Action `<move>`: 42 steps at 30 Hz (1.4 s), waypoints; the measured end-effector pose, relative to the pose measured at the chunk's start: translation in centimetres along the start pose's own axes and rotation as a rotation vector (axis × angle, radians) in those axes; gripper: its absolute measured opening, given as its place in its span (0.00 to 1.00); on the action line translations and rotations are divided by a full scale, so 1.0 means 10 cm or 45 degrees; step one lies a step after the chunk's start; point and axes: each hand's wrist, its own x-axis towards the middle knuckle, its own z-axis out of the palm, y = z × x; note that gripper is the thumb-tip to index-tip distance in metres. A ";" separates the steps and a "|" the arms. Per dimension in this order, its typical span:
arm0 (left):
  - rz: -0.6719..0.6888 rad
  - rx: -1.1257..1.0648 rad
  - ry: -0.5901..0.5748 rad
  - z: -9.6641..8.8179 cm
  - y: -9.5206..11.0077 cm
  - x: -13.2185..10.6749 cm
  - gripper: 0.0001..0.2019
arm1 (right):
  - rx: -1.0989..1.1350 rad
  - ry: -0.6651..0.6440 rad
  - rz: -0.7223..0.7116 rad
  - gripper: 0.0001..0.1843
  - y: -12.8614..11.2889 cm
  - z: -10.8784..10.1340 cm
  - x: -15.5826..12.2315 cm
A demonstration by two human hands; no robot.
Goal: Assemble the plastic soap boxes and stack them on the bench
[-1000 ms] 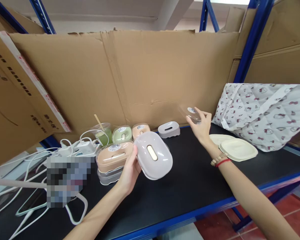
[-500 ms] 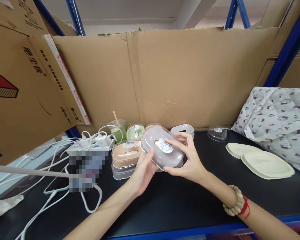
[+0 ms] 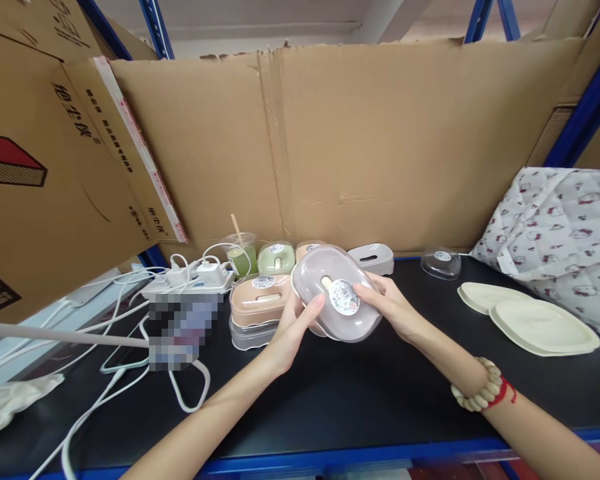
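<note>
Head view: glossy grey rounded-oblong plastic box with clear cover (image 3: 330, 273), held between both hands; long axis slanting upper left to lower right. Left hand (image 3: 289, 331) gripping left side, thumb on top; right hand (image 3: 390, 305) gripping right side; neither nearer. Left of box: peach oblong plastic box (image 3: 253, 301). Well right: cream flat oval pieces (image 3: 545, 327).

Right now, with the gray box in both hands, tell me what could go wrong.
The gray box looks smooth and glossy, so it might slip from the left hand or right hand. The left hand is near the stacked peach box and could bump it. The drink cup stands beside the power strip; a knock might spill onto it.
</note>
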 end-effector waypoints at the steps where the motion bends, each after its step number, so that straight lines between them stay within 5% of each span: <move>1: -0.031 -0.005 -0.022 0.00 0.00 0.00 0.33 | -0.014 0.005 -0.005 0.26 0.00 -0.02 0.00; 5: -0.135 -0.094 -0.141 0.02 0.03 0.01 0.33 | 0.058 0.090 -0.046 0.28 0.02 -0.08 0.00; 10: -0.099 -0.235 -0.166 0.04 0.06 0.03 0.28 | 0.177 0.006 0.203 0.37 -0.02 -0.14 0.04; 15: -0.035 0.182 -0.407 0.01 -0.04 0.02 0.23 | 0.406 0.407 0.276 0.17 -0.02 -0.31 0.16; 18: 0.321 0.813 -0.565 -0.02 -0.13 0.00 0.16 | 0.400 0.526 0.338 0.14 0.01 -0.37 0.21; 22: 0.993 1.553 -0.731 -0.07 -0.22 0.02 0.13 | 0.296 0.422 0.453 0.13 0.04 -0.33 0.20; 27: 1.395 1.960 -0.483 -0.12 -0.27 0.08 0.15 | -0.028 0.329 0.394 0.17 0.08 -0.28 0.17; 34: 1.348 2.258 -0.457 -0.20 -0.31 0.12 0.32 | -0.327 0.368 0.400 0.16 0.18 -0.27 0.19; 39: 1.404 2.252 -0.412 -0.19 -0.31 0.12 0.24 | -0.736 0.394 0.314 0.18 0.20 -0.37 0.22; 42: 1.467 2.141 -0.376 -0.15 -0.29 0.10 0.18 | -1.146 0.612 0.345 0.20 0.17 -0.57 0.23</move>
